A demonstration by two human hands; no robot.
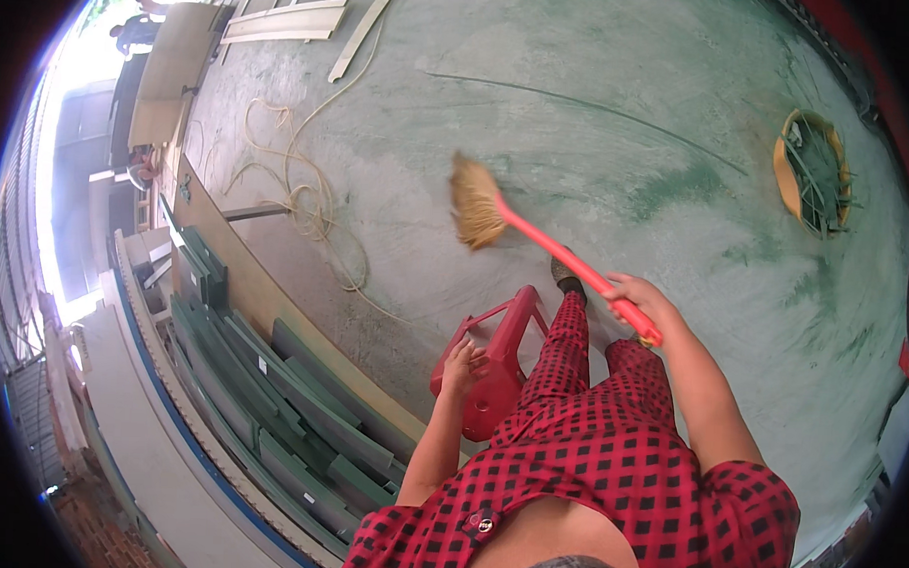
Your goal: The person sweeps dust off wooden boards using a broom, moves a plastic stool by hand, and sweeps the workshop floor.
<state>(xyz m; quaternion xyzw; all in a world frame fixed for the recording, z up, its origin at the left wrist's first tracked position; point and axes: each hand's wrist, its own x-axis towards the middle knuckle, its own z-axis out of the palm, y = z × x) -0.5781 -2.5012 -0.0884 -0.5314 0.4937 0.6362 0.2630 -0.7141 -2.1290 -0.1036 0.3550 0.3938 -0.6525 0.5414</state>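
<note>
A short broom (561, 250) with a red handle and straw-coloured bristles slants across the middle of the view. My right hand (639, 302) grips it near the top end of the handle. Its bristles (477, 203) point away to the left, over the greenish floor; whether they touch it I cannot tell. Beside my legs a red plastic stool (501, 381) is tipped on its side. My left hand (464, 366) is at the stool's seat, fingers apart and holding nothing; I cannot tell if it touches the stool.
To the left, long dark green panels (299, 429) lie stacked by a worktable (158, 454). A pale hose or cord (317, 204) coils on the floor. A thin dark strip (591, 107) lies farther off. At right stands a yellow basket (786, 185) of green scraps. Pale boards (283, 23) lie far left.
</note>
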